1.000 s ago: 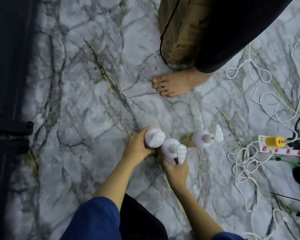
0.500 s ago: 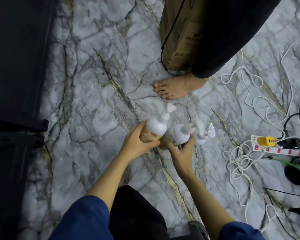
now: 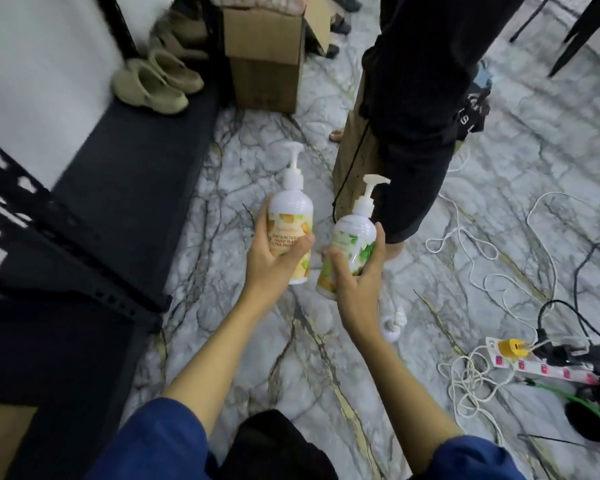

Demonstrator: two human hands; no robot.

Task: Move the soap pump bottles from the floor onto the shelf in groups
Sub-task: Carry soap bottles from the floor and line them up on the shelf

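- Carry step: two bottles are off the floor, one per hand, held just right of the black shelf (image 3: 132,161).
- Next, I judge, swing both left onto the shelf, upright.
- Left hand (image 3: 274,254) wraps the orange bottle (image 3: 291,220); right hand (image 3: 357,275) wraps the green bottle (image 3: 352,244).
- Both forearms reach forward; the bottles tilt slightly, pumps up.

1. Left of our left hand (image 3: 274,252), the black shelf (image 3: 132,174) offers a bare surface; only the beige shoes (image 3: 156,81) sit at its far end.
2. Ahead of our right hand (image 3: 357,275), a standing person's leg (image 3: 413,150) and a cardboard box (image 3: 264,60) block the way.
3. Right of that hand, white cables (image 3: 471,372) and a power strip (image 3: 541,362) clutter the floor (image 3: 291,358).
4. Just below it stands what seems a third pump bottle (image 3: 392,327), blurred.
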